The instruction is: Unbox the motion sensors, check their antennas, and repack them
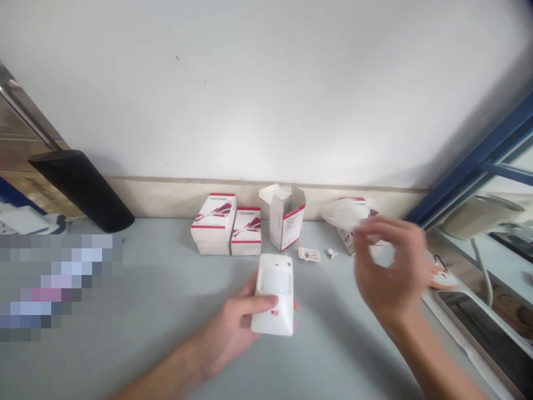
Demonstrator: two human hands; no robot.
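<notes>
My left hand (237, 316) is wrapped round a white motion detector (285, 319), its thumb on the front below the sensor window. To the right, my right hand (393, 266) is raised, thumb and fingers closed in a pinch on a thin translucent plastic bag (343, 214). The bag hangs off to the left of the fingers, in front of a red-and-white box (345, 240). Past the detector, a small white bracket (308, 254) and a little white swivel piece (331, 253) lie on the table. An opened box (283, 228) stands behind them with its flaps up.
Two closed boxes, a larger one (213, 222) and a smaller one (246, 232), stand side by side near the wall. A black cylindrical object (85, 189) leans at the left. At the right lie a white-edged dark tablet-like device (487, 333) and an orange item (442, 276).
</notes>
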